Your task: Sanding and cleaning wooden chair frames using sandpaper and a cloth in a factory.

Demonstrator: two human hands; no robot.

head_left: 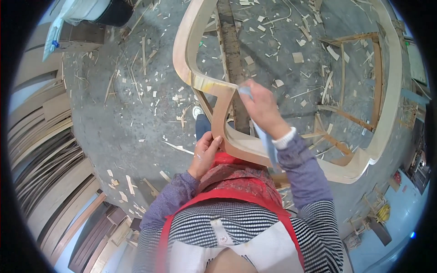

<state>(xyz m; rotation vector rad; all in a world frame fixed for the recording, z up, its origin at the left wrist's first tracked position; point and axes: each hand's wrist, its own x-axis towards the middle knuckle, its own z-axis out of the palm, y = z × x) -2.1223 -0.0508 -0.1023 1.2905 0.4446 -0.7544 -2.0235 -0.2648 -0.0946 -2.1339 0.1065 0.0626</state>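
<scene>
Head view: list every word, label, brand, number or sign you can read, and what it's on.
No readable text found.
White tab on the checked shirt: one small mark, too small to read; can't tell whether it's print or a button.
Curved wooden frame: no lettering visible.
Pale blue strip in the right hand: none visible.
Dark items at the right rim: too small and blurred to tell.
</scene>
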